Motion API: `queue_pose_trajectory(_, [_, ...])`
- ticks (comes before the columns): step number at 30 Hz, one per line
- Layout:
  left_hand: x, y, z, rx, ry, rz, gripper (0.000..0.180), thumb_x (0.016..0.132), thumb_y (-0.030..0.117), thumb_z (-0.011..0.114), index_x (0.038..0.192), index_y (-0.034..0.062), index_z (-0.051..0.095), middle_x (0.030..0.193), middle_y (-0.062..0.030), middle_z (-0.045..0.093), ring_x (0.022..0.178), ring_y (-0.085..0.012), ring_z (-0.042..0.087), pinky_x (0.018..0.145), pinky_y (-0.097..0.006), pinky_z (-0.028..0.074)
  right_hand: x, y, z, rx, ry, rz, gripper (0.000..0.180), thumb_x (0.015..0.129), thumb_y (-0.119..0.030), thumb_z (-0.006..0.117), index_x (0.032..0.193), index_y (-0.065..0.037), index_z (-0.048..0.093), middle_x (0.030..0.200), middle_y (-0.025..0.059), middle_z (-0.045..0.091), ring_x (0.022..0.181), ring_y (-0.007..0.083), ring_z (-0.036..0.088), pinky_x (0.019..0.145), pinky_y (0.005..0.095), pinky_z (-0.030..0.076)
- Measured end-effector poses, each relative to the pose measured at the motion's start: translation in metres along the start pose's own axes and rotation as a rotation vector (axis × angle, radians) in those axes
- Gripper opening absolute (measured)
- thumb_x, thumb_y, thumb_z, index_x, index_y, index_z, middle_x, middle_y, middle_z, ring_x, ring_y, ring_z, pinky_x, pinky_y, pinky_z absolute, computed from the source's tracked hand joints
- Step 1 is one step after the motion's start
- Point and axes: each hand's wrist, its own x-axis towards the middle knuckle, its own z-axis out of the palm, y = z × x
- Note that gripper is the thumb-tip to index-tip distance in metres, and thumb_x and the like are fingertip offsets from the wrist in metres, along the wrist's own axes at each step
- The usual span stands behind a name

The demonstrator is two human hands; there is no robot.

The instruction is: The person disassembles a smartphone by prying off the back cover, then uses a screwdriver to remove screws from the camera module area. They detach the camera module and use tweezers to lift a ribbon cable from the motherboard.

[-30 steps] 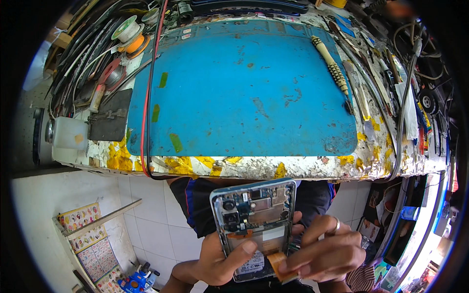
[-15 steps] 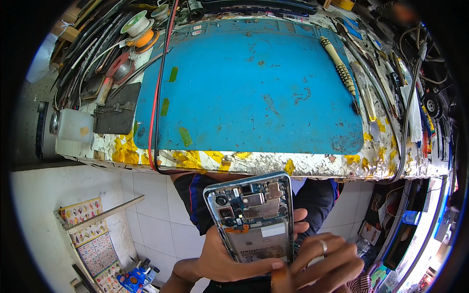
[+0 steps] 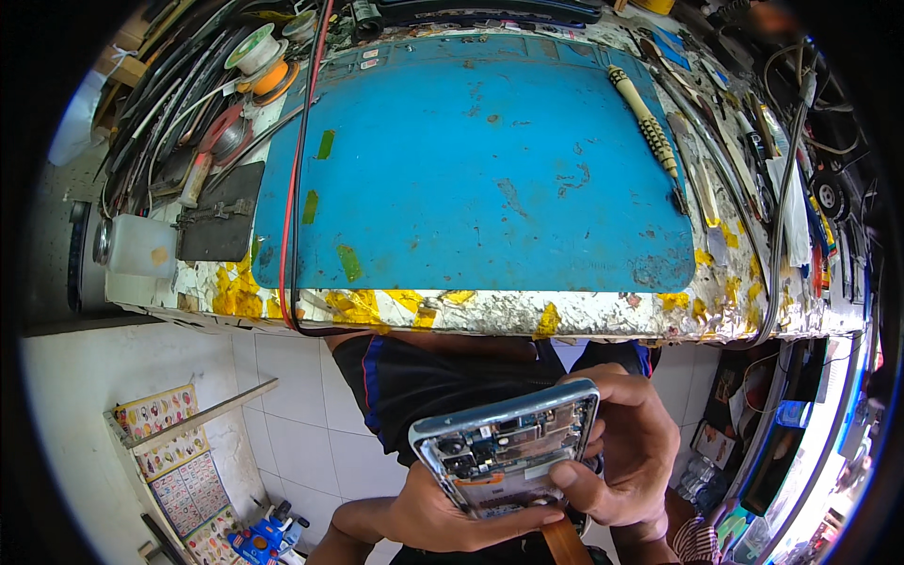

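An opened phone (image 3: 504, 447) with its back off and circuit board showing is held low, below the bench edge, tilted on its side. My left hand (image 3: 438, 513) cups it from underneath, thumb along its lower edge. My right hand (image 3: 631, 452) wraps around its right end, fingers over the top and thumb pressing on the exposed inside. A brown strip (image 3: 560, 541) pokes out below the phone.
A blue work mat (image 3: 480, 160) covers the bench (image 3: 490, 311). A ridged-handle screwdriver (image 3: 650, 127) lies at the mat's right. Solder spools (image 3: 259, 56) and cables crowd the left, tools and wires (image 3: 782, 188) the right. A red cable (image 3: 292, 207) runs down the mat's left edge.
The phone has turned from upright to tilted sideways and sunk lower. My right hand has moved up from the phone's bottom end to grip its right side.
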Motion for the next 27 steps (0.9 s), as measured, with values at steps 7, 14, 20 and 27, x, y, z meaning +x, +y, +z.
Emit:
queue_pose_trajectory(7, [0.0,-0.007,-0.008,0.073,-0.093,0.049,0.058,0.086,0.0,0.075,0.136,-0.005,0.047,0.124,-0.0174,0.065,0.111,-0.0212,0.066,0.094,-0.032,0.057,0.0,0.0,0.003,0.095,-0.04,0.099,0.044,0.076,0.0,0.075,0.114,0.007,0.056,0.105,0.0168,0.064,0.096,0.0159,0.062,0.083,0.0288,0.05])
queue_pose_trajectory(14, [0.002,-0.008,-0.015,0.244,-0.202,0.138,0.06,0.088,0.002,0.072,0.14,-0.0037,0.043,0.127,-0.0184,0.062,0.114,-0.0234,0.066,0.096,-0.034,0.055,-0.001,0.0,0.005,0.19,-0.038,0.183,0.041,0.075,0.001,0.075,0.108,0.004,0.051,0.104,0.015,0.061,0.09,0.0116,0.06,0.08,0.0251,0.051])
queue_pose_trajectory(20, [0.0,-0.01,-0.018,0.314,-0.234,0.183,0.061,0.091,0.005,0.069,0.144,-0.0027,0.039,0.13,-0.0193,0.06,0.116,-0.0253,0.065,0.097,-0.036,0.054,0.002,0.001,0.01,0.293,0.003,0.184,0.043,0.073,0.003,0.078,0.103,0.0,0.048,0.099,0.014,0.06,0.085,0.0082,0.06,0.073,0.0219,0.051])
queue_pose_trajectory(27, [-0.001,-0.012,-0.02,0.377,-0.259,0.231,0.063,0.094,0.007,0.065,0.148,-0.0014,0.035,0.134,-0.0203,0.058,0.118,-0.0275,0.064,0.099,-0.039,0.052,0.003,0.006,0.012,0.247,-0.003,0.234,0.065,0.06,-0.01,0.096,0.1,-0.005,0.045,0.086,0.0077,0.056,0.076,0.0077,0.053,0.066,0.0225,0.045])
